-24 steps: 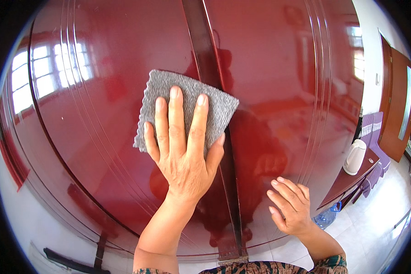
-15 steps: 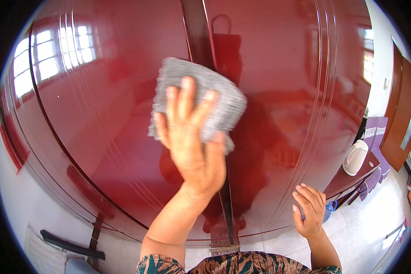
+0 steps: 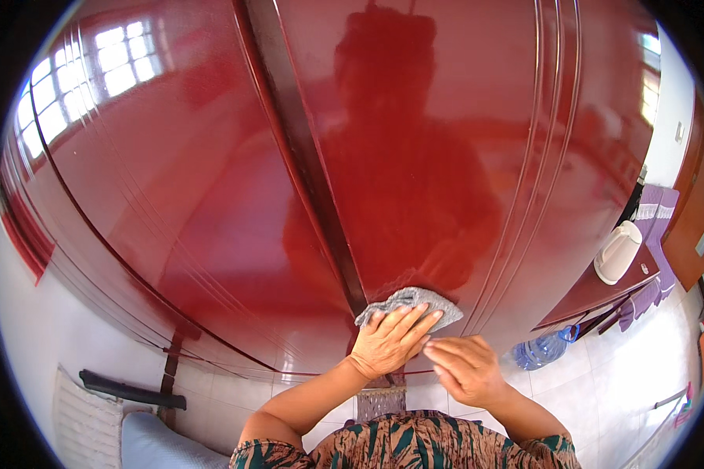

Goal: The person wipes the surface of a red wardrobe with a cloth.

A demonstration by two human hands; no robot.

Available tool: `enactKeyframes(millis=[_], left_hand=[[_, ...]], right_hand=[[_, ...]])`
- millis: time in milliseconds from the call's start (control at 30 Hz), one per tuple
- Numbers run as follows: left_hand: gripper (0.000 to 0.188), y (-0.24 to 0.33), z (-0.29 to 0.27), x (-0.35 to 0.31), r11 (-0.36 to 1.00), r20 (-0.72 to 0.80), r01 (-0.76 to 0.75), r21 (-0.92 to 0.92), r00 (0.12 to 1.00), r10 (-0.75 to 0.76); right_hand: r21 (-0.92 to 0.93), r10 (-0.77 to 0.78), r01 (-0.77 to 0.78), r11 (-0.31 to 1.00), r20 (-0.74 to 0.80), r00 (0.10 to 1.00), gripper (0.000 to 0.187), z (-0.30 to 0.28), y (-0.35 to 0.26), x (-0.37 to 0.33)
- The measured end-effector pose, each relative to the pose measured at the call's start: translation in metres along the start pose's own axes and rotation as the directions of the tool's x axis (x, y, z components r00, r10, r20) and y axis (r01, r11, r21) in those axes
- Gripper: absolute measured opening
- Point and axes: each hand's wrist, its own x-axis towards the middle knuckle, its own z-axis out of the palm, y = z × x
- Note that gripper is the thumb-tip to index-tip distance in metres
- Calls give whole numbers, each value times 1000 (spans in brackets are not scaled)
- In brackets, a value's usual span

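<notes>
Low on the glossy red cabinet doors (image 3: 414,211), my left hand (image 3: 387,340) presses a folded grey cloth (image 3: 426,301) against the surface, its fingers laid over the near edge. The cloth lies just right of the dark vertical strip (image 3: 305,164) between the doors. My right hand (image 3: 469,369) is close beside it, fingertips at the left hand's fingers, loosely bent with the thumb apart. I see nothing held in the right hand.
At the right, a white electric kettle (image 3: 618,252) stands on a dark red table (image 3: 579,301) with purple cloth hanging by it. A large blue plastic bottle (image 3: 541,350) is on the tiled floor below. A black padded bar (image 3: 133,389) is at lower left.
My left hand has brought the cloth down from the upper middle of the doors to their lower part, and the cloth is more bunched. My right hand has moved left, up to it.
</notes>
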Motion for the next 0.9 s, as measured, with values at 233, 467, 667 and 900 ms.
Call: enactKeyframes(millis=[233,467,667,900], left_hand=[[51,-18,-7,17,985,-128,160,-63,978,-167],[45,-44,-45,108,938,-361,342,55,883,-301],[51,-15,-8,35,962,-189,272,-6,945,-268],[59,20,-19,-22,922,161,316,-225,945,-285]], right_hand=[[-32,-150,147,989,-125,981,46,7,1,50],[-178,-246,201,963,-286,926,53,-12,-7,123],[-227,-153,110,968,-181,972,50,23,-4,72],[-8,90,-91,996,-99,991,51,55,-29,12]])
